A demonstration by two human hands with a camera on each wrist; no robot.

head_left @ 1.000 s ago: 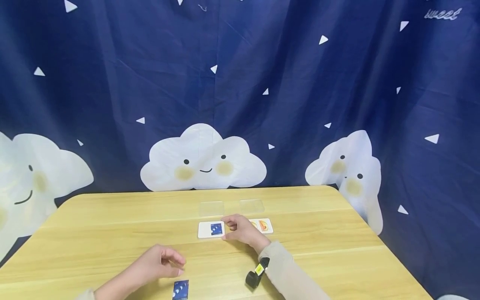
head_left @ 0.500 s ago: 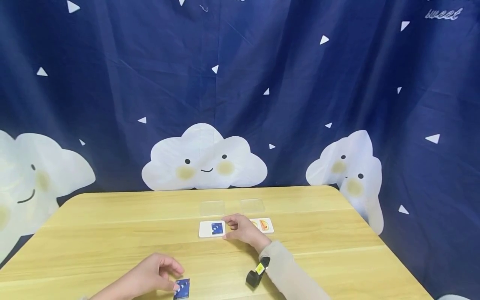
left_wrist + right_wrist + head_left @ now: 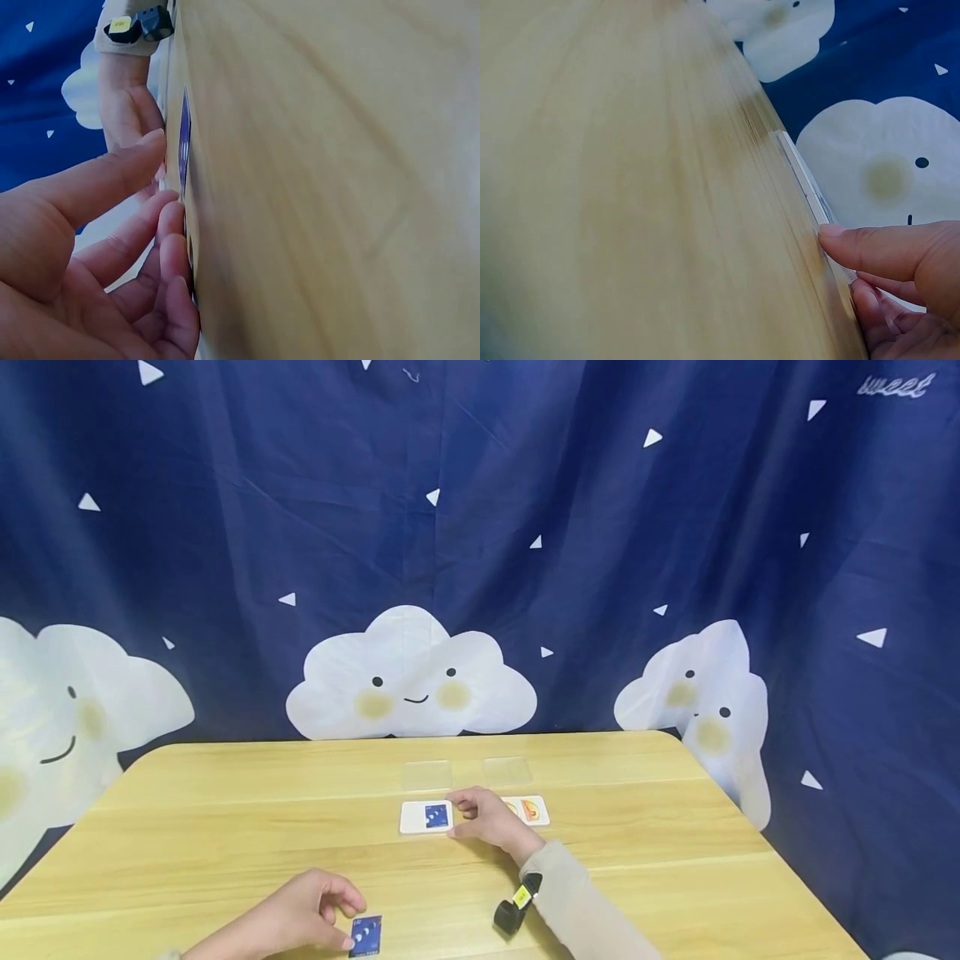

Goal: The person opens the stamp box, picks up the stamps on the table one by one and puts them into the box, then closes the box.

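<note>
Contact: left hand point(image 3: 311, 906) now has its thumb at left edge of blue card point(image 3: 366, 936), clear of it a second ago. Card lies on near surface point(image 3: 442, 927). Left grip loose, card not lifted; right hand point(image 3: 491, 822) pinches white tile point(image 3: 412, 817), apparently steadying it.

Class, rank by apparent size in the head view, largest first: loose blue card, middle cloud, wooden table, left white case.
1. Wooden table
2. Middle cloud
3. Left white case and loose blue card: too close to rank; the card lies nearer the camera.
</note>
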